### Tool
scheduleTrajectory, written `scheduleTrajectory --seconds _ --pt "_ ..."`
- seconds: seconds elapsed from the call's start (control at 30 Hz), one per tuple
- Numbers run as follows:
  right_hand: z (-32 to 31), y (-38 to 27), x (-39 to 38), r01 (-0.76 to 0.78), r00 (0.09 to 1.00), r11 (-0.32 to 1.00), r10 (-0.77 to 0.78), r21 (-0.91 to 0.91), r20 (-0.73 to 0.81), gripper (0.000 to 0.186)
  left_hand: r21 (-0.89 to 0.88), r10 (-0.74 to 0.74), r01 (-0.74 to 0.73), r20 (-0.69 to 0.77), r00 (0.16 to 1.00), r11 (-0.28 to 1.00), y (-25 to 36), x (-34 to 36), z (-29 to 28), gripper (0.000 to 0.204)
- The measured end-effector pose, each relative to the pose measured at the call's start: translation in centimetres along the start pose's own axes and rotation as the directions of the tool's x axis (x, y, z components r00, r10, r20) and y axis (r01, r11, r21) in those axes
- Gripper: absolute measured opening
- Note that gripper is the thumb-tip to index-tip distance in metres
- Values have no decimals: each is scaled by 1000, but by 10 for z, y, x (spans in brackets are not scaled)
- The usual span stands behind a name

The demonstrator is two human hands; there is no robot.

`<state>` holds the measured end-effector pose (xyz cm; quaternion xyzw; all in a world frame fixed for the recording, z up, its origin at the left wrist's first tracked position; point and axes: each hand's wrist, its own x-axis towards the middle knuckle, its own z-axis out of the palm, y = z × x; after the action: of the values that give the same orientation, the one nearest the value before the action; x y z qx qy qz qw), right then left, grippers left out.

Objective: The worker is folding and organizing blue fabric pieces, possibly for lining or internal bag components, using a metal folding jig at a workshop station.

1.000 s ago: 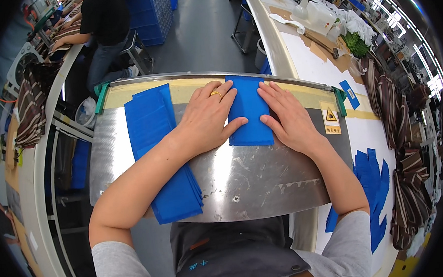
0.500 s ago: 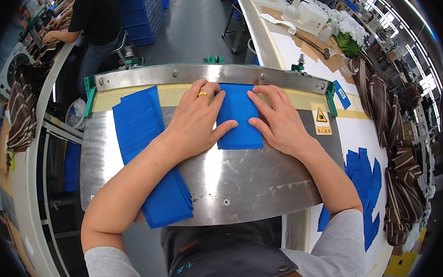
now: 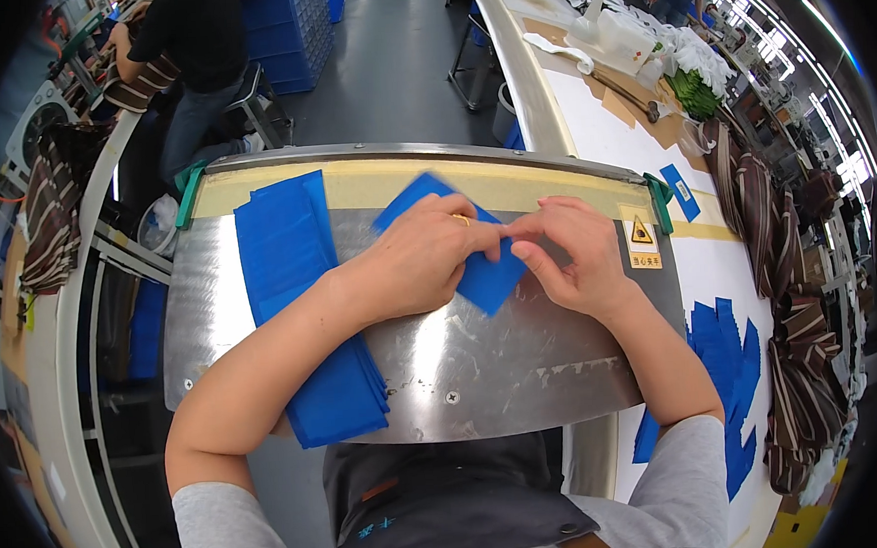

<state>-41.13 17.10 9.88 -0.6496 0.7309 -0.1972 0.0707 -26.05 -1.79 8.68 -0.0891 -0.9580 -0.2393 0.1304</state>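
My left hand (image 3: 423,255) has its fingers closed on a small rectangular blue fabric piece (image 3: 491,283), which is turned at a slant above the metal plate. My right hand (image 3: 576,257) meets the left fingertips at the piece's right corner, its index finger and thumb bent around that edge. The hands cover the middle of the piece, and its far corner is blurred. Beneath my left forearm lies a stack of long blue fabric strips (image 3: 284,252), slanting across the left of the plate.
The metal plate (image 3: 504,380) has a metal bar (image 3: 393,155) along its far edge and a yellow warning label (image 3: 641,234) at right. Cut blue pieces (image 3: 727,388) lie on the right-hand table. A co-worker (image 3: 194,49) sits at far left, near a blue crate (image 3: 287,34).
The small blue piece has turned from straight to slanted, and my hands have come together over it. The far bar has tipped, now showing only a narrow edge.
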Motion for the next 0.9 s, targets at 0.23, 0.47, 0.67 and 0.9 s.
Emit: scheduleTrajectory --seconds 0.23,0.47,0.67,0.9 --pt "10 12 4 74 994 977 -89 -201 -65 48 -112 -76 61 -133 988 992 -7 1 7 28" --pt "14 21 0 -58 988 967 21 -247 -152 50 325 -145 181 -132 980 928 -9 -4 14 57" --pt "14 20 2 -73 987 964 34 -256 -157 52 305 -129 166 -137 982 938 -18 -2 15 57" --pt "15 17 2 -78 984 962 32 -263 -174 55 285 -127 165 -147 981 944 -15 -4 14 58"
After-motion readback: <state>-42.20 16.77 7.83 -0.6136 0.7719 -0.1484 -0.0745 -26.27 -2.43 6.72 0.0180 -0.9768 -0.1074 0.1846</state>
